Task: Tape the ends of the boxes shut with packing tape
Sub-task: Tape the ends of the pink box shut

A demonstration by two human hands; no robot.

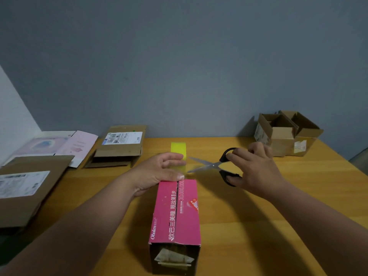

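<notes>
Head view: "Obalen" is printed on the pink box (pixel 176 212); yellow tape roll (pixel 178 150) is gripped by the left hand (pixel 159 172), open black-handled scissors (pixel 215 165) by the right hand (pixel 254 168).

This is looking like a plain room in a home or small office being used as a makeshift packing corner. A wooden counter (pixel 229 206) is sitting against a bare grey-blue wall (pixel 179 66), with nothing hanging on it. Used brown shipping cartons (pixel 121 148) with printed address labels are lying flattened along the left side, open cartons (pixel 286 134) are standing at the far right corner, and a pink printed mailer (pixel 77 146) is lying among them. No shelving or machinery is showing.
</notes>
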